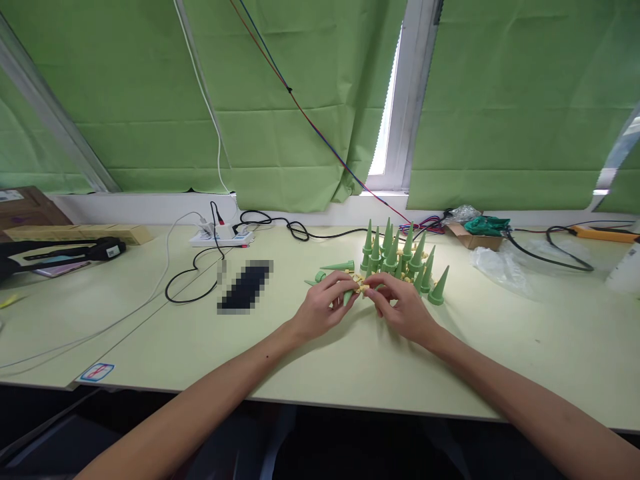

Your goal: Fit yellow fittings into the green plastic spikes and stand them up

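Left hand (320,307): in front of the cone group, its fingers closed around a green piece (348,297), whose full shape they hide
Right hand (404,308): facing the left one, thumb and index finger pinching a small yellow piece (365,289)
Yellow piece: between the two sets of fingertips, just beside the green piece; whether the two touch is too small to tell
Standing green cones (391,257): a close cluster on the surface (400,373), points up, just beyond the hands; one cone (438,288) stands at the right edge of the group
Loose yellow bits (425,254): among and behind the cones, partly hidden
Lying green cone (338,267): on its side, left of the cluster, with a short green part (320,276) near it
Dark object (245,287): pixelated, flat on the surface, left of the hands
White power strip (223,236): near the wall, plugs in it, a black cable (195,269) looping in front
Cardboard box (475,238): right of the cones, green plastic (486,225) on top, clear plastic (500,270) in front
Green curtains (290,153): hanging behind the surface, red and blue wires (320,133) running down across them
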Available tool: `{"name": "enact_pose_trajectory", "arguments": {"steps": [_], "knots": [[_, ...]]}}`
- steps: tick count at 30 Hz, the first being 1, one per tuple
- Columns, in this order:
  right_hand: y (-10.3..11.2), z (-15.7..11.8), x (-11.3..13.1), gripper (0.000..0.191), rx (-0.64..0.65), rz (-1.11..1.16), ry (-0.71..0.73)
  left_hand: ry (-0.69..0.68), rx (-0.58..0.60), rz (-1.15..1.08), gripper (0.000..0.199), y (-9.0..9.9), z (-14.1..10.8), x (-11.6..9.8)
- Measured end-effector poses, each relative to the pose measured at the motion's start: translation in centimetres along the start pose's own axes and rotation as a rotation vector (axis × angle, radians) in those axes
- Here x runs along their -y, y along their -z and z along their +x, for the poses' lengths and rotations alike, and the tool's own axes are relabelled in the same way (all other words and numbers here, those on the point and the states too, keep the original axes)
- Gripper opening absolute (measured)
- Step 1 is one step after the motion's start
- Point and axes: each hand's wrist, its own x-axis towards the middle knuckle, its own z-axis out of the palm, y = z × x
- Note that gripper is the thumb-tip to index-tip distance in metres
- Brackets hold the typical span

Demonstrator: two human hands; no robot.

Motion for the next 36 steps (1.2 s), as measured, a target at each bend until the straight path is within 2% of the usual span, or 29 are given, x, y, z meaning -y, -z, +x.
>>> {"name": "enact_pose_trajectory", "arguments": {"steps": [16,22,36], "knots": [[-0.2,0.1,-0.4,0.019,0.037,0.009,-0.044,-0.024,0.023,0.007,0.021,-0.2,-0.3,0.2],[-0.3,0.1,-0.4,0.028,0.037,-0.081,-0.075,-0.018,0.068,-0.002,0.016,-0.2,-0.1,0.0],[-0.7,0.2,-1.0,0.046,0.027,-0.227,-0.083,-0.022,0.137,0.036,0.026,-0.5,-0.6,0.1]]}}
